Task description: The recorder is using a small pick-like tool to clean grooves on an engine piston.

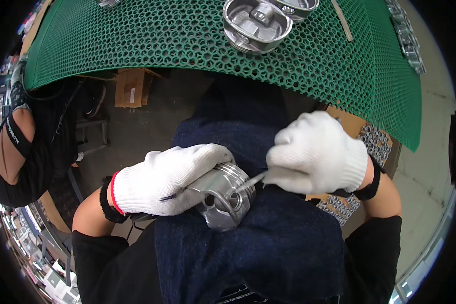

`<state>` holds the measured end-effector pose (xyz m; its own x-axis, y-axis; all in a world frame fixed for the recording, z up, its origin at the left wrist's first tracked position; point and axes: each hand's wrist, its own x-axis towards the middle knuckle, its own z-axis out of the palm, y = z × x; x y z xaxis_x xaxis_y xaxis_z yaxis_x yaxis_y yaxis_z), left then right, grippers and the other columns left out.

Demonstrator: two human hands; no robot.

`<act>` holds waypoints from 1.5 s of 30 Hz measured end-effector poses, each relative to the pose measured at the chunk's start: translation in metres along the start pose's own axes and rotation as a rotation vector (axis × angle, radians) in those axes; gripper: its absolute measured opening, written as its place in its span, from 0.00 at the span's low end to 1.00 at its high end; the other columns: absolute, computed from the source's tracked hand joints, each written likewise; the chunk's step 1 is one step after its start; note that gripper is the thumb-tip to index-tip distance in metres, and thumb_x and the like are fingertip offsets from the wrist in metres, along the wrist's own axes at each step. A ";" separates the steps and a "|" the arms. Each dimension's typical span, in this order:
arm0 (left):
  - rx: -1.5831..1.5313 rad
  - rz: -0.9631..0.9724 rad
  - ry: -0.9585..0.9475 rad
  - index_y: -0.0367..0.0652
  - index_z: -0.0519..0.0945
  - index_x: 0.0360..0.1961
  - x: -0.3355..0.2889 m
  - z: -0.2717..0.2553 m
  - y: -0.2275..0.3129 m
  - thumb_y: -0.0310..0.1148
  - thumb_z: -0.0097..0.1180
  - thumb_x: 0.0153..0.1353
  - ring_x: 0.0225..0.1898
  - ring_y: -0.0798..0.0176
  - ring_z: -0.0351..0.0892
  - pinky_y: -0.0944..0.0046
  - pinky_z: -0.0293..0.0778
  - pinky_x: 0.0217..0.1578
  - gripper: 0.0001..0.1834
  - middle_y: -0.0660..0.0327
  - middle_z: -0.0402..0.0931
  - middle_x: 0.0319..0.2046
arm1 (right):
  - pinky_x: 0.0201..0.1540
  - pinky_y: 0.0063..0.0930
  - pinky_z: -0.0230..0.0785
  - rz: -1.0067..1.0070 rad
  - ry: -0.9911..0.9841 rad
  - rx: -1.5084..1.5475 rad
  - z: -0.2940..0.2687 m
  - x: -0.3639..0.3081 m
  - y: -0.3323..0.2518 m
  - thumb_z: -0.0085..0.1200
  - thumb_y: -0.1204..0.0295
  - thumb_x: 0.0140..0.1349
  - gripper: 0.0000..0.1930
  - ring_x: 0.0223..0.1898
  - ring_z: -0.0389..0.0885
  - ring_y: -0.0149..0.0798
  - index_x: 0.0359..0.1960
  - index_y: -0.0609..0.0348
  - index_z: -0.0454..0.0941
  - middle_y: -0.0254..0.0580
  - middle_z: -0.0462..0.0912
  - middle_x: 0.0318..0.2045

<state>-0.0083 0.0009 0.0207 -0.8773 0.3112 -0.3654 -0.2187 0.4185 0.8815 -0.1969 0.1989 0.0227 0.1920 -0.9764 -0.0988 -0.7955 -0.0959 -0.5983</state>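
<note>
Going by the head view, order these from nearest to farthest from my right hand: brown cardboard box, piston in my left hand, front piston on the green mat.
1. Held piston, in your left hand.
2. Front piston, ahead on the green mat.
3. Cardboard box, off to the left.

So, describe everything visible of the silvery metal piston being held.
The silvery metal piston is a short, shiny cylinder with parallel grooves around one end, turned to the upper right, and two dark round openings. It is tilted, over the dark-blue cloth apron. The white-gloved left hand grips it; a thin grey rod in the white-gloved right hand reaches near one opening, though contact is unclear.
</note>
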 end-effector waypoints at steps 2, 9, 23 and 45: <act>-0.001 0.002 0.033 0.35 0.71 0.55 -0.003 0.003 0.000 0.23 0.58 0.49 0.50 0.45 0.80 0.56 0.75 0.49 0.29 0.48 0.78 0.47 | 0.20 0.37 0.67 -0.058 0.094 -0.008 0.012 -0.012 -0.001 0.61 0.54 0.55 0.17 0.17 0.76 0.42 0.19 0.50 0.73 0.36 0.72 0.16; -0.139 -0.076 -0.101 0.35 0.64 0.61 -0.001 -0.005 -0.003 0.26 0.53 0.56 0.53 0.43 0.77 0.53 0.74 0.49 0.30 0.44 0.74 0.51 | 0.20 0.37 0.66 0.026 0.147 0.042 0.044 -0.026 -0.004 0.64 0.56 0.48 0.13 0.18 0.75 0.42 0.20 0.46 0.76 0.34 0.71 0.15; -0.162 0.143 0.522 0.34 0.63 0.61 -0.019 -0.036 -0.049 0.33 0.51 0.65 0.53 0.53 0.75 0.58 0.73 0.53 0.25 0.49 0.73 0.50 | 0.30 0.26 0.67 0.391 0.446 0.725 0.031 -0.025 -0.006 0.46 0.66 0.63 0.13 0.23 0.74 0.34 0.32 0.59 0.82 0.35 0.79 0.22; 1.067 -0.324 0.939 0.52 0.75 0.58 0.046 -0.255 -0.070 0.53 0.65 0.50 0.61 0.29 0.62 0.40 0.71 0.56 0.34 0.40 0.60 0.62 | 0.11 0.21 0.47 0.370 1.097 1.061 0.023 -0.052 0.076 0.52 0.44 0.64 0.27 0.10 0.57 0.25 0.27 0.58 0.71 0.26 0.59 0.11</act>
<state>-0.1422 -0.2313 0.0184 -0.8942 -0.4036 0.1935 -0.4095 0.9123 0.0103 -0.2545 0.2471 -0.0357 -0.7850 -0.6182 -0.0395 0.1398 -0.1147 -0.9835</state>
